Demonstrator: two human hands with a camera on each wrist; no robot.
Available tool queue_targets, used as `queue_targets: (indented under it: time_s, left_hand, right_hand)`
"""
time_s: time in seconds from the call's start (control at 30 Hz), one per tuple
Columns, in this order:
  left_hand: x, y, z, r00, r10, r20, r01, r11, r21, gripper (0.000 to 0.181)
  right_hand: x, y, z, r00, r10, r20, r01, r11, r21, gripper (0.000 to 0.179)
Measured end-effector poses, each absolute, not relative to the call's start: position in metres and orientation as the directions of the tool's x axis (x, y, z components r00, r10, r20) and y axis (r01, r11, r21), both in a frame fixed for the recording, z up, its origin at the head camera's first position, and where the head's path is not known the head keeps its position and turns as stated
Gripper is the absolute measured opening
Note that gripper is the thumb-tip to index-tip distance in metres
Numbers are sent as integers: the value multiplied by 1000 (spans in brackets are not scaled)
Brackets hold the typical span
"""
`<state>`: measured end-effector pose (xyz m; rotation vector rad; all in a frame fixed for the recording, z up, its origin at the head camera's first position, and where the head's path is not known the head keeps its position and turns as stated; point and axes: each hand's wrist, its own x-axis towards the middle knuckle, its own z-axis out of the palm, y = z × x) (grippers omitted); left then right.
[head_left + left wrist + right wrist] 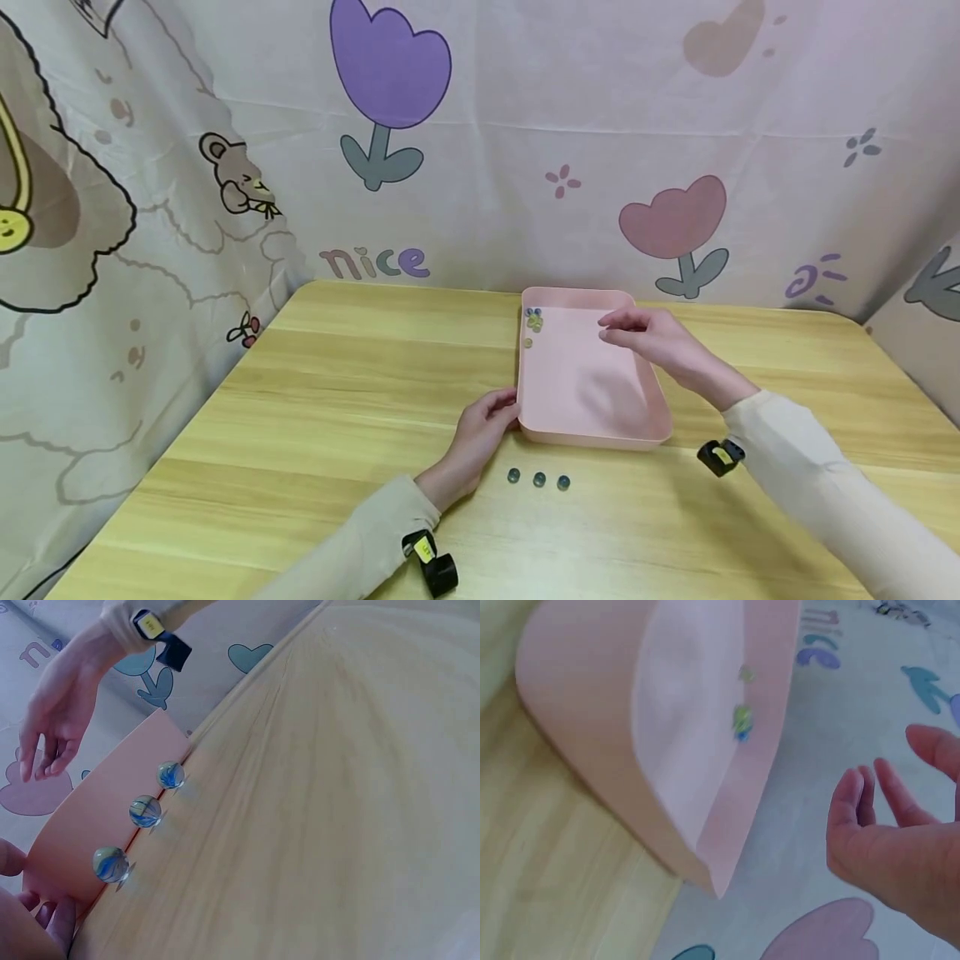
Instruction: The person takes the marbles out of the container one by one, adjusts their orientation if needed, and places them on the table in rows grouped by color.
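In the head view my left hand holds the near left corner of a pink rectangular tray. Its fingers are bent against the outer wall, low down, in the left wrist view. Over the tray's right side hovers my right hand, thumb and fingers apart, nothing between them; the right wrist view shows that hand empty too. Several yellow-green and blue marbles lie inside along the tray's left wall. In front of the tray, three clear marbles with blue swirls stand in a row on the wood.
A light wood-grain table carries everything. Behind it and to the left hangs a printed cloth with tulips and a bear. Black wrist cameras are strapped to both pale sleeves.
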<state>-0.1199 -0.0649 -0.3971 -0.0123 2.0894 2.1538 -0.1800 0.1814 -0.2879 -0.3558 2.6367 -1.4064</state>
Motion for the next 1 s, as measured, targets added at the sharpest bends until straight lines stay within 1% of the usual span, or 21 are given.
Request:
queue_targets:
  time_s: [0.3, 0.53, 0.77, 1.0]
  left_hand:
    - [-119, -64, -398, -990, 83, -113, -114, -17, 993, 34]
    - [-118, -65, -398, -991, 85, -103, -106, -24, 994, 35]
    - [-119, -66, -396, -992, 81, -94, -96, -29, 995, 35]
    - [-120, -66, -397, -991, 90, -103, -104, -17, 994, 35]
  right_hand:
    - [-206, 186, -300, -964, -267, 9, -172, 595, -785, 32]
    - [-232, 182, -303, -954, -296, -39, -159, 615, -773, 36]
    - [-256, 168, -303, -954, -290, -77, -126, 620, -775, 37]
    - [-268, 155, -306, -956, -287, -63, -135, 622, -771, 31]
